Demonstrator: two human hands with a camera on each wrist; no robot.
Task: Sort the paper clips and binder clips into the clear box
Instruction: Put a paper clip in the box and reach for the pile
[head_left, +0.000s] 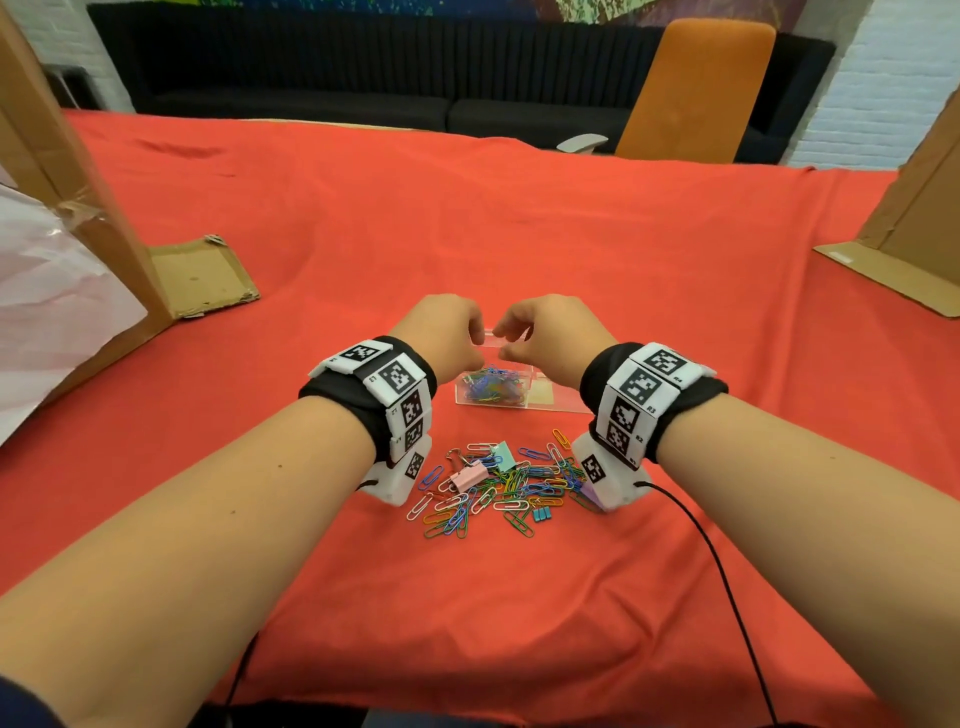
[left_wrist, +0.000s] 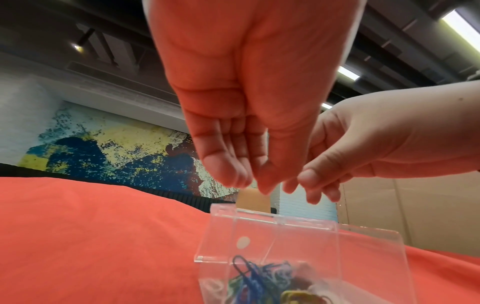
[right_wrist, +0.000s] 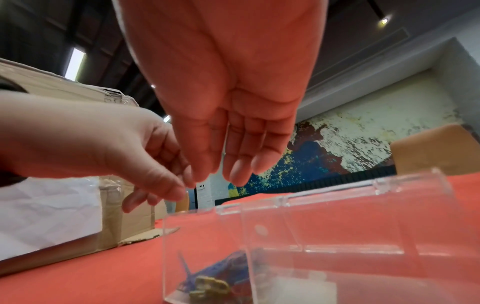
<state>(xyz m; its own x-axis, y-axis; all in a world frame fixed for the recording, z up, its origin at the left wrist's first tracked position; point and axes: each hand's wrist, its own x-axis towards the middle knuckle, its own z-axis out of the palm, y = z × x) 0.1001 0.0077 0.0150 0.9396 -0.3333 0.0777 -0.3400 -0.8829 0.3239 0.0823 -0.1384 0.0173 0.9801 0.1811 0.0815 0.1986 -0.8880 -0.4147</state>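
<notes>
Both my hands hover above the clear box (head_left: 519, 389), fingertips nearly meeting over its raised lid; my left hand (head_left: 441, 332) and right hand (head_left: 545, 332) have fingers relaxed and hanging downward, holding nothing that I can make out in either wrist view. The box sits on the red surface (head_left: 467, 218) just beyond the pile of paper clips (head_left: 493, 493), with coloured clips already lying in its left compartment; the right one looks nearly bare. The pink binder clip (head_left: 467, 475) and a green one still lie in the pile.

I judge the risk is the light box: if I nudge the lid or a wall, it could tip or slide and spill the sorted clips. Tangled clips could also drag neighbours into the wrong compartment. My wrists hang low over the pile, so a cuff could scatter it. Cardboard boxes (head_left: 78, 234) flank the surface, well apart.
</notes>
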